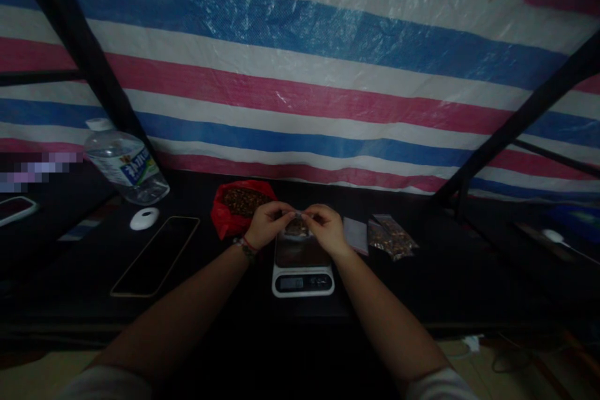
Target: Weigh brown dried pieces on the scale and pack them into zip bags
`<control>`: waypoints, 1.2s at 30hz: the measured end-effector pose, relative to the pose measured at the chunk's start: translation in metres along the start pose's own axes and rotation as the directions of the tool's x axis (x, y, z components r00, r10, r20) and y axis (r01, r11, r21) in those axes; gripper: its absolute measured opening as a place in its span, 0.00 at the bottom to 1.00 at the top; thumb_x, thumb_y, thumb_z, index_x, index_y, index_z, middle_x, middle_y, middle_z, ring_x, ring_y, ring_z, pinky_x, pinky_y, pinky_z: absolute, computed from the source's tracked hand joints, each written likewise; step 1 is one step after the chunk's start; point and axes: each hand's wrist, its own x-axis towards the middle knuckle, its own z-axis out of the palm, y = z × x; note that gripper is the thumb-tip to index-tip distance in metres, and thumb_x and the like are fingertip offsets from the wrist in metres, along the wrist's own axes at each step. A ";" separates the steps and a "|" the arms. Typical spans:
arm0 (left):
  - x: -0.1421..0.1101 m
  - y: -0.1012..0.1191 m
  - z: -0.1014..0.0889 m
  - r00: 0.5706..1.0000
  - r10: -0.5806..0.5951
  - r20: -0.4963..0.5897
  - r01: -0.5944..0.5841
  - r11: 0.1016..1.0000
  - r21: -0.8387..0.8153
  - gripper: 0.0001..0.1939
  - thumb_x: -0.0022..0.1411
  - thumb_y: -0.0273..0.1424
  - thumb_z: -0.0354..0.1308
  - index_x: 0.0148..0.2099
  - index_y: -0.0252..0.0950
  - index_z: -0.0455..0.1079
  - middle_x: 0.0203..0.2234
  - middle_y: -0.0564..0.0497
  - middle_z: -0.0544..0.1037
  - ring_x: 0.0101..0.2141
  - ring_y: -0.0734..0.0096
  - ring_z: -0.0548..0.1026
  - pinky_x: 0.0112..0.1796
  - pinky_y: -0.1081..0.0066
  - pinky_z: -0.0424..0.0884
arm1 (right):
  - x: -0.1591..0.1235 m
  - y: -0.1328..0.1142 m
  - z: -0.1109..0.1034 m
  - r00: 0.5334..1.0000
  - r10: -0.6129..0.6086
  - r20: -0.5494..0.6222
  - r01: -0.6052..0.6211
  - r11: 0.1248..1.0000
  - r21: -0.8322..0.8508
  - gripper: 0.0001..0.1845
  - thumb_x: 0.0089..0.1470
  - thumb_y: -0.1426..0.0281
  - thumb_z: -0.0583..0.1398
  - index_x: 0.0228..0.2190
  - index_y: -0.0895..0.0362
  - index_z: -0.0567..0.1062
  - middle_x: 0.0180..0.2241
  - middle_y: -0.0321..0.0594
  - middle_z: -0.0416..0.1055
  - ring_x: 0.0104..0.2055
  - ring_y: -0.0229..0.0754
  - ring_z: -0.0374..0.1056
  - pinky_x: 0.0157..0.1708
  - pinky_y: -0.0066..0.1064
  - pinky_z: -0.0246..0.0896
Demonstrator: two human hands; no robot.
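My left hand (270, 223) and my right hand (327, 226) meet above a white digital kitchen scale (304, 269). Between them they pinch the top edge of a small clear plastic bag (297, 227) with brown bits inside. Whether the bag rests on the scale's plate I cannot tell. Left of my left hand lies an open red plastic bag (224, 215) full of brown, grain-like pieces. To the right of my right hand are a stack of flat, pale bags (356, 235) and several filled clear bags (392, 237). The scale's display is too dim to read.
On the left stand a large clear bottle (124, 159), a white computer mouse (144, 219) and a dark phone (157, 256) lying flat. A striped plastic sheet (304, 87) hangs behind the black table (398, 300). Slanted black posts (506, 131) frame both sides.
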 end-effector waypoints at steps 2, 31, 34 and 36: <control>-0.001 0.003 0.001 0.999 0.027 0.019 -0.028 0.998 0.053 0.10 0.54 0.36 0.60 0.32 0.33 0.73 0.28 0.47 0.78 0.30 0.70 0.75 0.32 0.72 0.71 | -0.001 -0.005 0.001 1.000 -0.017 0.022 0.018 0.999 -0.034 0.04 0.48 0.69 0.61 0.25 0.55 0.76 0.26 0.37 0.73 0.30 0.39 0.68 0.30 0.29 0.62; 0.000 0.005 -0.008 0.980 0.176 -0.092 -0.164 0.978 0.129 0.09 0.54 0.37 0.61 0.29 0.36 0.76 0.28 0.48 0.80 0.29 0.69 0.76 0.34 0.70 0.72 | -0.001 -0.010 -0.006 1.000 -0.017 0.014 0.016 0.998 0.063 0.10 0.54 0.63 0.58 0.30 0.52 0.78 0.33 0.40 0.76 0.38 0.42 0.70 0.40 0.34 0.64; 0.001 0.005 -0.009 0.974 0.215 -0.072 -0.199 0.963 0.181 0.08 0.55 0.36 0.60 0.30 0.37 0.76 0.27 0.49 0.80 0.28 0.70 0.76 0.32 0.71 0.72 | 0.000 -0.012 -0.007 0.999 -0.035 0.013 0.034 0.997 0.068 0.10 0.53 0.62 0.58 0.28 0.52 0.78 0.32 0.39 0.75 0.37 0.42 0.70 0.39 0.34 0.64; 0.001 0.004 -0.009 0.968 0.248 -0.046 -0.234 0.949 0.210 0.08 0.56 0.34 0.59 0.31 0.37 0.77 0.27 0.49 0.80 0.28 0.71 0.76 0.32 0.72 0.71 | 0.000 -0.011 -0.010 1.000 -0.007 -0.026 0.009 0.997 0.079 0.13 0.55 0.61 0.56 0.28 0.53 0.78 0.32 0.40 0.75 0.36 0.42 0.70 0.38 0.33 0.64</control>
